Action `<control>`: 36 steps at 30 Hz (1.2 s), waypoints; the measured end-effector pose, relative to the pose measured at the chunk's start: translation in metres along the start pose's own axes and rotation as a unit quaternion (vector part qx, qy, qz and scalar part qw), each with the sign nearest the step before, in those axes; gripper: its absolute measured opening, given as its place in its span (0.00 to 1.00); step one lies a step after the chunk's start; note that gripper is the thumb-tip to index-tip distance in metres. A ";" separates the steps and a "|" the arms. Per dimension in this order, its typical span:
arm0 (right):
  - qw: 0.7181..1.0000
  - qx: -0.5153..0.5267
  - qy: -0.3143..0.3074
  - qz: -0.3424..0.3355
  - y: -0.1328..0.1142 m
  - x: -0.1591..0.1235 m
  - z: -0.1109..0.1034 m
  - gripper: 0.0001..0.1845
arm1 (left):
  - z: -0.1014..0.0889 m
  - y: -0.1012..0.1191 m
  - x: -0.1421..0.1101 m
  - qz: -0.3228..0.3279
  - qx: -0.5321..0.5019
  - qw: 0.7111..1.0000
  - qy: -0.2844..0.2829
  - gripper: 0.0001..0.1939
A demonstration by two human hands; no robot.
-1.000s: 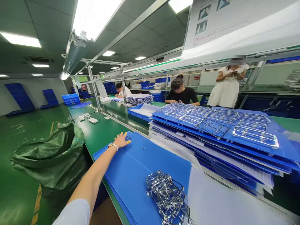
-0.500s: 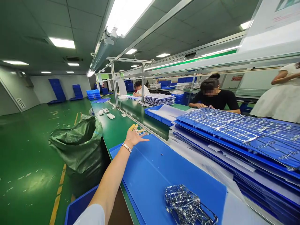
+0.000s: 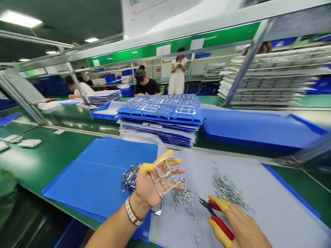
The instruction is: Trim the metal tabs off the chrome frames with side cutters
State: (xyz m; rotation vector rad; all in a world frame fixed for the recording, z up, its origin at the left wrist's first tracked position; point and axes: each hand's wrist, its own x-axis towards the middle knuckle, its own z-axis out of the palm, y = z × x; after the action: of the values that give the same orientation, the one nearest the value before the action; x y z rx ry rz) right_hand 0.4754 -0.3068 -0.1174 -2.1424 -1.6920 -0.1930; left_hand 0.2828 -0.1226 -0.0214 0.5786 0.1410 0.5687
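Observation:
My left hand (image 3: 152, 184), with yellow finger cots and a bracelet at the wrist, holds a shiny metal frame (image 3: 165, 175) palm-up above the bench. My right hand (image 3: 238, 225), also in yellow finger cots, grips red-handled cutters (image 3: 216, 215) near the lower right. Below the hands lies a translucent white sheet (image 3: 258, 193) with a scatter of small cut metal pieces (image 3: 226, 187) and a smaller pile (image 3: 183, 198). A heap of metal frames (image 3: 129, 177) rests on the blue board (image 3: 103, 175) just left of my left hand.
A stack of blue boards with metal frames (image 3: 160, 115) stands behind the sheet, blue trays (image 3: 258, 127) to its right. Metal posts (image 3: 245, 65) rise from the green bench (image 3: 46, 155). Two seated people (image 3: 144, 84) and a standing person (image 3: 177, 77) are across the line.
The view swung right and down. My left hand came back from the far end of the blue board holding a metal frame. My right hand with the cutters came into view.

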 end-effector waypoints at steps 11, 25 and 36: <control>0.996 -0.061 -0.026 0.053 -0.071 0.037 -0.015 0.18 | -0.039 -0.092 0.029 -0.080 -0.036 0.987 0.137 0.22; 0.987 -0.052 -0.116 0.095 -0.080 0.058 -0.020 0.19 | -0.040 -0.097 0.031 -0.036 0.006 0.990 0.139 0.20; 0.987 -0.064 -0.115 0.096 -0.082 0.057 -0.017 0.18 | -0.049 -0.102 0.030 0.011 0.081 0.986 0.147 0.23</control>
State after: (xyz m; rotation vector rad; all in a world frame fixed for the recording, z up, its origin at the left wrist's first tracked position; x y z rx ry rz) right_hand 0.4138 -0.2470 -0.0632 -2.4899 -1.6178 0.0024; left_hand 0.3421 -0.1533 -0.1179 0.6519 0.4644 0.6663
